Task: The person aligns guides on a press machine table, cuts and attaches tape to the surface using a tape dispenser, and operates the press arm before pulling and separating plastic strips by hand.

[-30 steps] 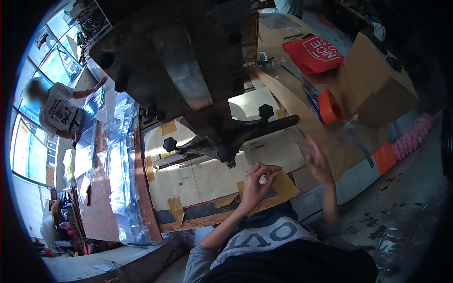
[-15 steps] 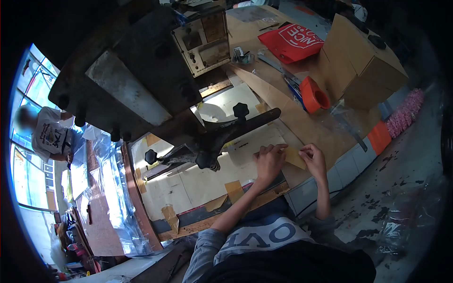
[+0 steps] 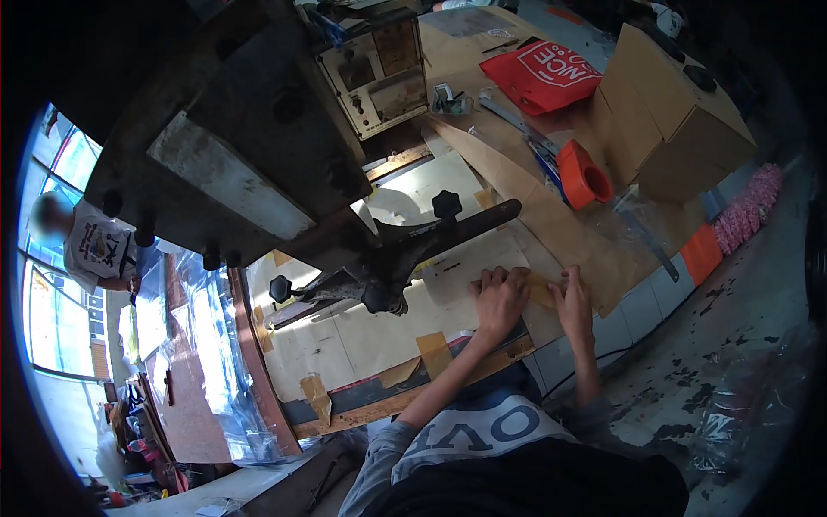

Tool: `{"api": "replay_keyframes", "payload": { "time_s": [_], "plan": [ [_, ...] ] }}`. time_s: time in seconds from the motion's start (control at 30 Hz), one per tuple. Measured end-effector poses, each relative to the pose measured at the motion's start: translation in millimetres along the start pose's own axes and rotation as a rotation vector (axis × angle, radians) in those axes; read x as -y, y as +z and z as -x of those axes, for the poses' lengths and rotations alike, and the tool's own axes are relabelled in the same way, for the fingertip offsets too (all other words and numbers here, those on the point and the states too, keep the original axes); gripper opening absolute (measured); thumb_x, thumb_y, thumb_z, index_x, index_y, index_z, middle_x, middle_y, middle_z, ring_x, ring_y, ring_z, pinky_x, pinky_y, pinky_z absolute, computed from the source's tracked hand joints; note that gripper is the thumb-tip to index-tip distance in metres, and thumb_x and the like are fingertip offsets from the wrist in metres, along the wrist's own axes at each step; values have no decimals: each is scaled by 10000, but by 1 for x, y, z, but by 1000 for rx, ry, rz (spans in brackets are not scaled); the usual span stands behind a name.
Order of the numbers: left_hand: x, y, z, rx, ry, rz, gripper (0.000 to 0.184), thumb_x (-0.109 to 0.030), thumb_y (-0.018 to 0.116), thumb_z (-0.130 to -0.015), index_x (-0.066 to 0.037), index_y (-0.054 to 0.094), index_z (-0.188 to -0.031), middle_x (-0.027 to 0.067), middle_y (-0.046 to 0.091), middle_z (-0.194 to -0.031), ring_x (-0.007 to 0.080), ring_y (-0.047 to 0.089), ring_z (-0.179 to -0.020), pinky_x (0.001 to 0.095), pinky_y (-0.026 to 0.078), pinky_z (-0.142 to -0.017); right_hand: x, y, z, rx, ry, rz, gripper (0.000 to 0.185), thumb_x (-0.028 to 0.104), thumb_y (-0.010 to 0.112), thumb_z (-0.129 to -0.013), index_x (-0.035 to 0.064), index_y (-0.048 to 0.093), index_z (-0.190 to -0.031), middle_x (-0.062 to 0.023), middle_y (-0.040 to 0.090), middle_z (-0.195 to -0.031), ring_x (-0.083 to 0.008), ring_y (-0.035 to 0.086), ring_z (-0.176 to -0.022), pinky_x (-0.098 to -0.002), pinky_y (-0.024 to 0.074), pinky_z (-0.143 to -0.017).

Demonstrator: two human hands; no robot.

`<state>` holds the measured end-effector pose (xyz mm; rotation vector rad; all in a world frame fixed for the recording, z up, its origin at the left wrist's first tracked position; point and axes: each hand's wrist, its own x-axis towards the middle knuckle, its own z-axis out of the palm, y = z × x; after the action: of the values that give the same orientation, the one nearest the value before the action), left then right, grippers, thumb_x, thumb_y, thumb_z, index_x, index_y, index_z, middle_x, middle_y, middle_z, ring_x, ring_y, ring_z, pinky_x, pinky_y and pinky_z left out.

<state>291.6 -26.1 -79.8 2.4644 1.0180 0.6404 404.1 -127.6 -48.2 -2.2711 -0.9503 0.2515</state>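
A strip of amber tape [image 3: 541, 291] stretches between my two hands, low over the brown paper at the board's right edge. My left hand [image 3: 501, 303] has its fingers curled, gripping the strip's left end near the pale board [image 3: 353, 340]. At the other end, my right hand [image 3: 574, 308] holds the strip between thumb and fingers. Just beyond my hands is the machine's dark metal arm [image 3: 474, 226] with black star knobs [image 3: 447, 204]. More amber tape pieces [image 3: 434, 351] are stuck along the board's near edge.
The heavy press head [image 3: 233, 172] overhangs the board on the left. To the right lie an orange tape dispenser [image 3: 587, 177], a metal ruler [image 3: 659, 250], a red bag [image 3: 543, 76] and a cardboard box [image 3: 663, 121]. Another person [image 3: 95, 246] stands at far left beside clear plastic sheets [image 3: 211, 345].
My right hand has tilted, its fingers now straighter and lower against the tape. The strip looks flatter and narrower between my hands. The whole view has shifted slightly.
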Motion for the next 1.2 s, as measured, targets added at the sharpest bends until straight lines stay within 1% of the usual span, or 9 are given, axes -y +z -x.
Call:
{"api": "replay_keyframes", "payload": {
  "time_s": [0.17, 0.27, 0.37, 0.57, 0.73, 0.87, 0.97, 1.03, 1.2],
  "plan": [
    [-2, -16, -11, 156, -135, 160, 741, -273, 683, -734, -84, 330, -1357, 62, 621, -887, 254, 554, -885, 423, 369, -759, 4, -9, 14, -188, 8, 447, 291, 17, 628, -800, -12, 498, -1059, -210, 553, -1080, -334, 545, -1039, -464, 409, -839],
    [2, -8, -10, 98, -79, 116, 741, -238, 671, -749, -87, 298, -1371, 63, 615, -846, 257, 562, -875, 423, 378, -760, 9, 8, 22, -222, -281, 364, 333, 71, 619, -817, 12, 529, -1131, -153, 529, -1179, -285, 502, -1139, -524, 361, -930],
    [8, -2, -5, 57, -62, 159, 696, -202, 668, -754, -104, 333, -1356, 24, 586, -740, 247, 563, -845, 414, 382, -760, 13, 26, 27, -3, -521, 343, 378, 178, 560, -880, 21, 522, -1221, -106, 501, -1277, -254, 457, -1225, -584, 280, -1013],
    [14, -4, -1, 7, 54, 148, 531, -169, 620, -786, -135, 432, -1281, 35, 586, -815, 247, 561, -864, 403, 389, -753, 14, 31, 16, 23, -351, 547, 539, 372, 451, -931, 32, 421, -1348, -87, 361, -1440, -229, 309, -1353, -632, 126, -1069],
    [9, -21, -2, 103, 182, 0, 310, -153, 581, -788, -194, 588, -1095, 14, 535, -855, 221, 534, -854, 387, 373, -744, 5, 6, 47, 133, -234, 542, 636, 387, 448, -923, 18, 287, -1416, -114, 259, -1491, -244, 231, -1388, -623, 87, -1080],
    [11, -19, -2, 65, 195, 24, 286, -156, 577, -781, -205, 608, -1062, 15, 510, -848, 213, 522, -848, 382, 366, -742, 14, 12, 53, 41, -101, 648, 694, 448, 466, -902, 22, 283, -1418, -115, 267, -1488, -224, 233, -1389, -628, 102, -1077],
    [15, -11, 1, 69, 193, 32, 348, -158, 613, -761, -194, 579, -1105, 26, 518, -884, 223, 524, -875, 388, 380, -750, 29, 35, 49, 140, -305, 446, 702, 456, 460, -904, 18, 274, -1420, -122, 260, -1491, -225, 229, -1391, -622, 84, -1082],
    [18, -11, 0, 62, 189, 53, 466, -148, 688, -694, -182, 552, -1139, 38, 517, -924, 230, 521, -904, 386, 389, -756, 25, 23, 56, 161, -270, 486, 703, 463, 456, -906, 10, 280, -1414, -134, 268, -1484, -236, 246, -1384, -622, 93, -1080],
    [21, -18, 2, 75, 237, 77, 411, -175, 648, -755, -151, 540, -1151, 56, 521, -938, 246, 526, -916, 401, 404, -774, 22, 3, 67, 111, -152, 583, 705, 481, 449, -906, 7, 292, -1405, -134, 290, -1472, -236, 291, -1362, -618, 114, -1080]
  ]
}}
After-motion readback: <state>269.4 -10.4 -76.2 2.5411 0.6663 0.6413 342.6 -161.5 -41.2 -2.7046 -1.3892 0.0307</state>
